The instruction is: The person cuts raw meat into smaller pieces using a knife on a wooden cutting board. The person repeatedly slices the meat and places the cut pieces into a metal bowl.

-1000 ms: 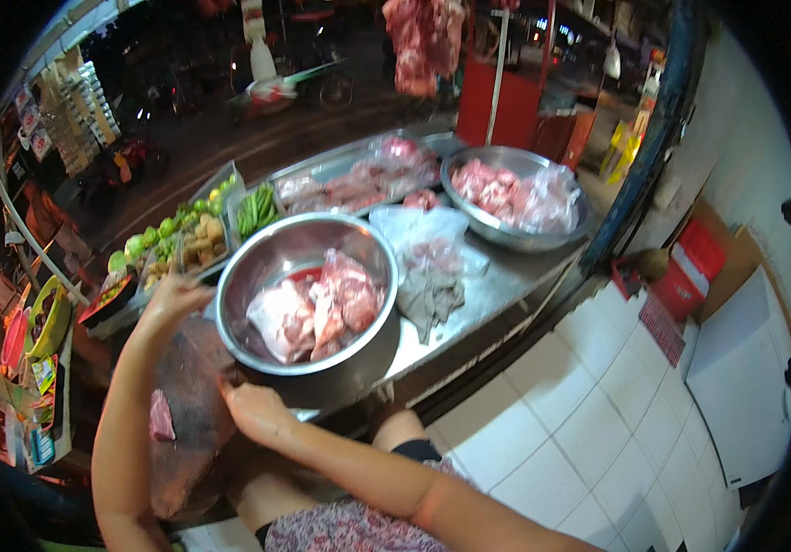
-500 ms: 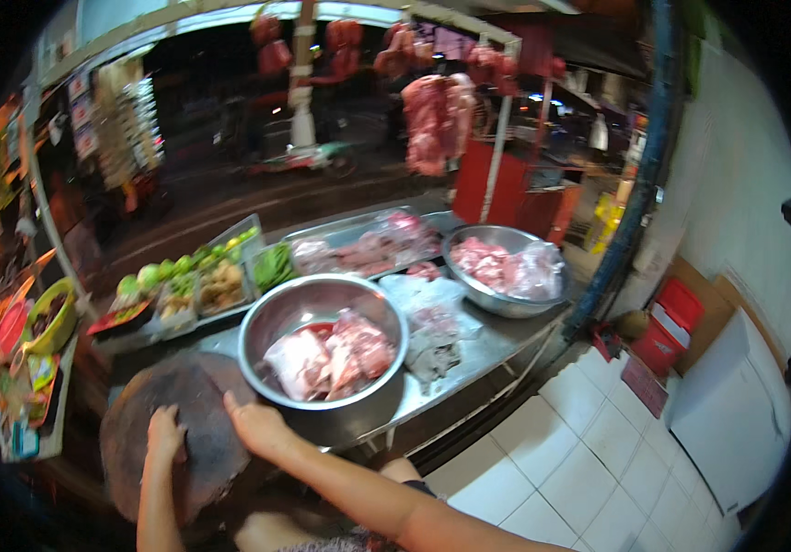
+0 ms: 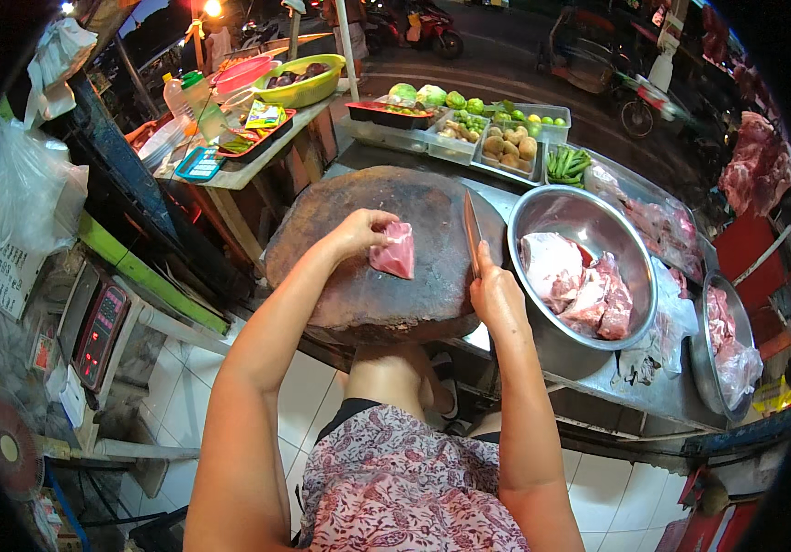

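Note:
A thick round wooden chopping block (image 3: 349, 290) lies in front of me, dark and worn on top. On it rests a small chunk of pink raw meat (image 3: 394, 251), which my left hand (image 3: 365, 232) grips by its upper left side. My right hand (image 3: 496, 293) is wrapped round the handle of a knife (image 3: 473, 228); its blade points away from me over the block's right side, apart from the meat. Right of the block stands a large steel bowl (image 3: 639, 267) with big pieces of raw meat (image 3: 588, 290) inside.
Clear trays of vegetables (image 3: 506, 150) line the table's far side. A second steel bowl (image 3: 704, 368) of meat sits far right. At left are a side table (image 3: 230, 172) with a yellow basin (image 3: 308, 90), a digital scale (image 3: 101, 331) and a hanging plastic bag (image 3: 34, 189).
My view has swung left, bringing the scale and side table closer in. The pink meat chunk now shows clearly under my left hand, and the right hand with the knife is farther from the left.

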Demonstrator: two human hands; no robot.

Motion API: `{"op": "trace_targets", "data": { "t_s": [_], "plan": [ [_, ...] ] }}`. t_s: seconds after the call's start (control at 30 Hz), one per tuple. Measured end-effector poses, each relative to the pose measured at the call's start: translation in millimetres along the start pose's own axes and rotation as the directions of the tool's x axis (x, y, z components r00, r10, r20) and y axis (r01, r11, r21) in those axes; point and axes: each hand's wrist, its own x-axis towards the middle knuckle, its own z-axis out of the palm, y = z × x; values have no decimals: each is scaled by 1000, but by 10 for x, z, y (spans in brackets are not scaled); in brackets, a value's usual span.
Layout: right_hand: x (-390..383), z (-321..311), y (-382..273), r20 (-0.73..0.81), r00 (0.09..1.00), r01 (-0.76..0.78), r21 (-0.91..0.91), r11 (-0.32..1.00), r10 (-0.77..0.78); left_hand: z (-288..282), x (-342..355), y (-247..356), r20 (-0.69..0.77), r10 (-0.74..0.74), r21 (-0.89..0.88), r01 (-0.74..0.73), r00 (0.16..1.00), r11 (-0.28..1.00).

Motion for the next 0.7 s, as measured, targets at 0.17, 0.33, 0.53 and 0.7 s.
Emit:
{"op": "trace_targets", "data": {
  "t_s": [0.17,0.33,0.53,0.7],
  "plan": [
    [13,4,49,-11,1000,-26,64,998,27,575,-60,68,-186,134,276,-79,973,958],
    [-11,5,73,-37,999,-4,56,998,6,594,-53,238,-179,188,562,-57,966,825],
    [13,27,90,22,1000,21,44,999,-22,616,116,409,200,409,627,-437,890,645],
    [-6,85,127,-29,1000,8,102,995,-5,726,130,551,115,250,708,-256,961,658]
  ]
}}
